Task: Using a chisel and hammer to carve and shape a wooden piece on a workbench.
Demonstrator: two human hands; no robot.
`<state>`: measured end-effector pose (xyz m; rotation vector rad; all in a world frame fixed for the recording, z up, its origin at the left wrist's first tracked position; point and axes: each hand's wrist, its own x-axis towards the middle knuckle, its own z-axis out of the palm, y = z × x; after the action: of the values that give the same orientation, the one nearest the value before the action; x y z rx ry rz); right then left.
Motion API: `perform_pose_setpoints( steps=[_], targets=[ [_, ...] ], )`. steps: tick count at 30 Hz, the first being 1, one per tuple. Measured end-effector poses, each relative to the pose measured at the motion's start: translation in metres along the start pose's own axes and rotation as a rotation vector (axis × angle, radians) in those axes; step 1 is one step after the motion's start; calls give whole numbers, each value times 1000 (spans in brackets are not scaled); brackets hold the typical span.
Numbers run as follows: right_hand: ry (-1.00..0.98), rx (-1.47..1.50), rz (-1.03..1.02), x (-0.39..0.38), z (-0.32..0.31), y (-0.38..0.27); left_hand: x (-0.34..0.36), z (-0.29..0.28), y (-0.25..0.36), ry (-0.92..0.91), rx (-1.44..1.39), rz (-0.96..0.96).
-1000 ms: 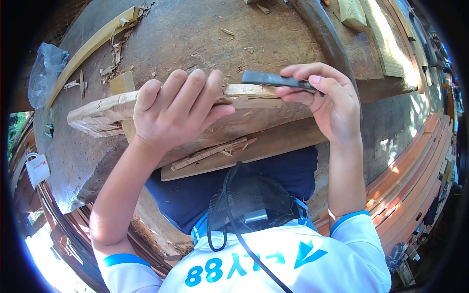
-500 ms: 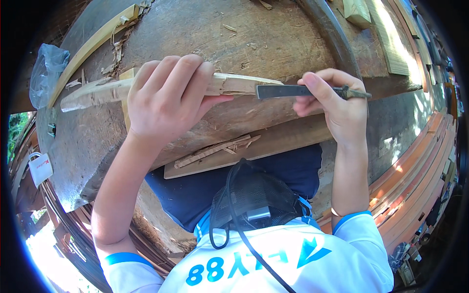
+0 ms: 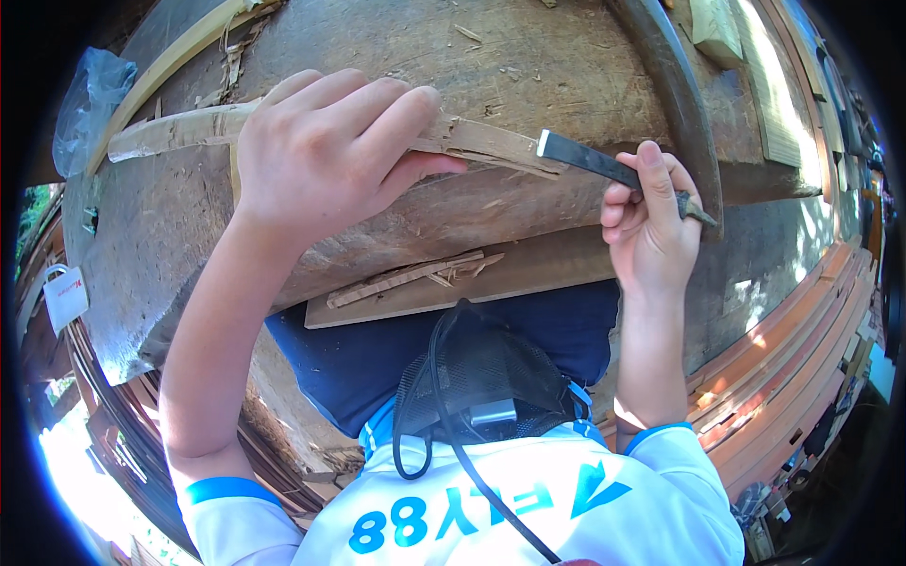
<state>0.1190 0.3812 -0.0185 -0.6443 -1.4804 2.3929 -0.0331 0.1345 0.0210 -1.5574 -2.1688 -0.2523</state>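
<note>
Skidding is the likeliest trouble: the chisel blade [image 3: 593,159] in your right hand [image 3: 653,212] aims its bright edge toward your left hand [image 3: 326,151], so a push that slid along the grain could carry it into your outstretched left thumb. Your right thumb and fingers close around the dark shank in what looks like a light pinch; with no handle showing, only a rough, narrow end past your palm, the blade might twist against hard grain. Your left fingers are folded over the wood piece [image 3: 483,141], their tips hidden, and a slack hold there could let it roll. Prying might also lengthen the crack near its right end.

Taking the flat board [image 3: 538,274] by your lap as landmark, the wood piece lies beyond it and reaches out past its left end. It is long, slender and pale brown, with roughly hewn faces and a rugged, splintery stretch above the board's right half. Whether the blade's edge touches it, you cannot tell from this angle. Loose wood slivers [image 3: 406,279] lie toward the board's left.
</note>
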Motion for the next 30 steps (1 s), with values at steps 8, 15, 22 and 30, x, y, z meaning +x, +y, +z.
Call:
perform_pose_setpoints(
  steps=[8,15,22,30],
  targets=[
    [37,68,-31,-3,-9,13,3,1,-3,-27,-31,-3],
    [69,96,-67,-8,5,16,8,0,-6,-27,-60,-2],
    [-129,-132,-273,-1,15,-51,31,-16,-40,-229,-184,-66],
    [-190,-513,-1008,56,71,-63,45,-39,-36,-528,-142,-220]
  ],
)
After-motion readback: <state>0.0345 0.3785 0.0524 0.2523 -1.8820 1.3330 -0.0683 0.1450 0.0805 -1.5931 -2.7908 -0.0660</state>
